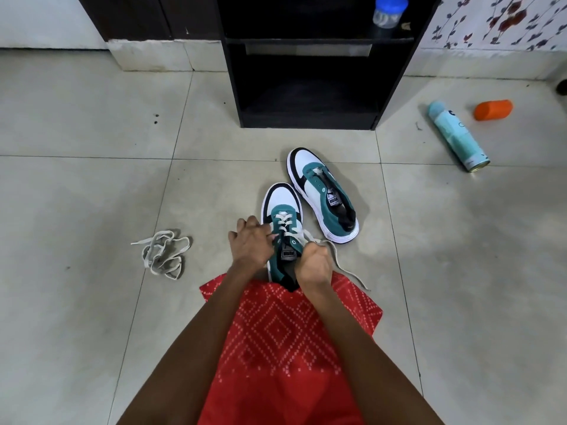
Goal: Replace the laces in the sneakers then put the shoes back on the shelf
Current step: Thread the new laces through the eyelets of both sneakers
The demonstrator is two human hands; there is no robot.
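Note:
Two teal, white and black sneakers stand on the tiled floor. The near sneaker (281, 207) sits just in front of my lap, with a cream lace (283, 221) crossed through its lower eyelets. My left hand (250, 243) rests on its left side, fingers at the eyelets. My right hand (314, 265) is closed on the lace's free end (343, 265), which trails off to the right. The far sneaker (322, 194) stands apart to the right and shows only a short bit of lace at its lowest eyelets. A loose cream lace (164, 253) lies bunched on the floor to the left.
A black shelf unit (310, 87) stands open straight ahead, with a blue-lidded jar (389, 12) on its upper shelf. A pale teal spray can (457, 136) and an orange cap (493, 109) lie on the floor at right. Red patterned cloth (285, 332) covers my lap.

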